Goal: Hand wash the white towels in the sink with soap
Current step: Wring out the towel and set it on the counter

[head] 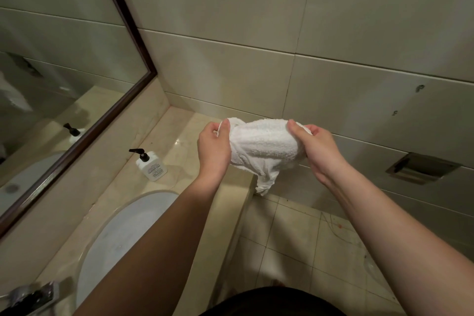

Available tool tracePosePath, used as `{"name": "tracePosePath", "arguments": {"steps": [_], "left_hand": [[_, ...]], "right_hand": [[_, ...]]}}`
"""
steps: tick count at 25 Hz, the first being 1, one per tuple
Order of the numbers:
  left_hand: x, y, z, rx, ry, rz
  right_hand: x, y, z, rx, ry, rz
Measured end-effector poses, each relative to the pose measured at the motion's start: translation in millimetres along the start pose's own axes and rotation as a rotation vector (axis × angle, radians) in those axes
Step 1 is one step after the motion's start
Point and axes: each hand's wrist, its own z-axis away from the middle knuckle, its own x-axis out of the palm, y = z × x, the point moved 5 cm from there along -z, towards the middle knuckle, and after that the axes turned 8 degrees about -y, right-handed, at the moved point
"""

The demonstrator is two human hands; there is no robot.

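At the centre of the frame, the left hand (214, 147) and right hand (316, 149) each grip an end of a bunched white towel (264, 149), held above the countertop's (179, 136) right end. At lower left the white sink basin (123, 236) shows nothing inside. A pump soap bottle (151, 165) stands on the counter behind it.

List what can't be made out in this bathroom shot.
- Sink, head view: the left forearm covers its right side.
- Faucet: blurred, cut by the bottom edge.
- Soap bottle label: print too small.
- Towel ends: wrapped inside the left hand and right hand grip.
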Motion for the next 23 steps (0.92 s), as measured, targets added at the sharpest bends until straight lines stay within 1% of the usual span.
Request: {"name": "tracePosePath", "arguments": {"steps": [2,5,6,8,11,15,18,21,23], "left_hand": [[-1,-4,-3,-0.043,-0.028,0.048],[4,-15,-4,-0.264,-0.140,0.377],[4,-17,-3,-0.295,-0.164,0.428],[-4,-22,-6,-0.260,-0.137,0.391],[-29,-29,-14,-0.246,-0.033,0.283],[-63,-32,-24,-0.217,0.068,0.247],[-78,-46,-27,-0.200,0.042,0.180],[-85,-92,-25,-0.188,-0.006,0.045],[-85,-132,-17,-0.251,-0.042,-0.023]], "right_hand": [[5,-1,-6,0.006,-0.052,-0.027],[7,-3,-19,0.017,-0.074,0.006],[9,-2,-23,0.017,-0.069,0.039],[17,1,-31,0.021,-0.082,0.102],[38,7,-43,0.013,-0.117,0.181],[77,6,-58,-0.134,-0.145,0.192],[107,28,-61,-0.178,-0.207,0.264],[123,79,-62,-0.103,-0.240,0.374],[127,113,-62,-0.022,-0.261,0.456]]}}
